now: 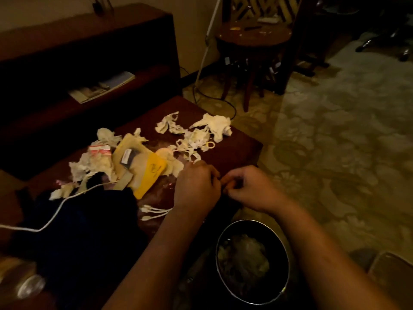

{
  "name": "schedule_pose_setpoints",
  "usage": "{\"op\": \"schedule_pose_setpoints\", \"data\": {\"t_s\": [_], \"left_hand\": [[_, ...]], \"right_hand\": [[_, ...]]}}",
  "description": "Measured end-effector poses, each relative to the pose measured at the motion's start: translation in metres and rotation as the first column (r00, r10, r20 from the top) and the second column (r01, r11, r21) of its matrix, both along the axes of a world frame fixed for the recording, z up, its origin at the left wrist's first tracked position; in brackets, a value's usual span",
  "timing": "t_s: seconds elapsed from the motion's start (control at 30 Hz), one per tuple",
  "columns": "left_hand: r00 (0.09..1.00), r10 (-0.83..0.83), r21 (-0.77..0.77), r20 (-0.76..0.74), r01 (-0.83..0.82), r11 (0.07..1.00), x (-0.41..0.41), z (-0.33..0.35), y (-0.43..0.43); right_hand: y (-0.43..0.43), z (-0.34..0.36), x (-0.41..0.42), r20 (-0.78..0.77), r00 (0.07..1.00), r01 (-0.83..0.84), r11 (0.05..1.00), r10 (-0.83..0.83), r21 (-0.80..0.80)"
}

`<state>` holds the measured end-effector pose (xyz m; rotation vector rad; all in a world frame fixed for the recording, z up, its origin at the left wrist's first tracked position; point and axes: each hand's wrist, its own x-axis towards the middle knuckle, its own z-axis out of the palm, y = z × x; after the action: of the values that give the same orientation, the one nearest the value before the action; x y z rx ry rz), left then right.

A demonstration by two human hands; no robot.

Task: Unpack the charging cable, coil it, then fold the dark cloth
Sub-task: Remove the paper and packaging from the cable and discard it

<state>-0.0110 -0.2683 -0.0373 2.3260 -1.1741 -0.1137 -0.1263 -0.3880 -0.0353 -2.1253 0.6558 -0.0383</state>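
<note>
My left hand [196, 186] and my right hand [245, 186] meet over the front right part of the low wooden table [234, 148], fingers curled and pinching something small between them; what it is stays hidden. The white charging cable [156, 212] lies just left of my left wrist, its several connector ends fanned out on the table. A second white cord [62, 203] runs across the dark cloth [85, 231], which is heaped at the table's front left. Torn white wrapping [194, 139] lies behind my hands.
A yellow padded envelope [147, 173] and crumpled tissues [214, 125] clutter the table's middle. A round metal bin [252, 260] with rubbish stands below my arms. A dark shelf unit with a magazine [102, 86] is behind; a stool [252, 39] stands on the patterned carpet.
</note>
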Motion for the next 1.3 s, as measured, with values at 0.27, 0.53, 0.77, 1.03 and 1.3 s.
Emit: {"op": "schedule_pose_setpoints", "data": {"t_s": [0.27,0.53,0.77,1.03,1.3], "left_hand": [[0.987,-0.051,0.263,0.155,0.009,0.965,0.038,-0.031,0.023],[0.978,0.199,0.065,-0.063,-0.195,0.979,0.058,-0.015,0.034],[0.971,0.183,-0.091,-0.153,-0.198,0.976,0.055,-0.002,0.031],[0.970,-0.050,-0.043,-0.239,0.040,0.998,0.025,0.005,0.019],[0.936,-0.237,0.085,-0.261,0.267,0.960,0.006,-0.001,0.014]], "right_hand": [[0.045,-0.011,0.082,0.144,0.989,0.048,0.976,-0.017,-0.213],[0.051,-0.022,0.102,0.085,0.991,0.127,0.946,-0.106,-0.297],[0.035,-0.008,0.081,0.021,0.988,0.156,0.971,-0.155,-0.179],[0.006,-0.003,0.002,-0.350,0.931,0.116,0.993,-0.105,0.010],[-0.001,-0.008,-0.008,-0.694,0.715,-0.080,0.996,0.082,0.035]]}}
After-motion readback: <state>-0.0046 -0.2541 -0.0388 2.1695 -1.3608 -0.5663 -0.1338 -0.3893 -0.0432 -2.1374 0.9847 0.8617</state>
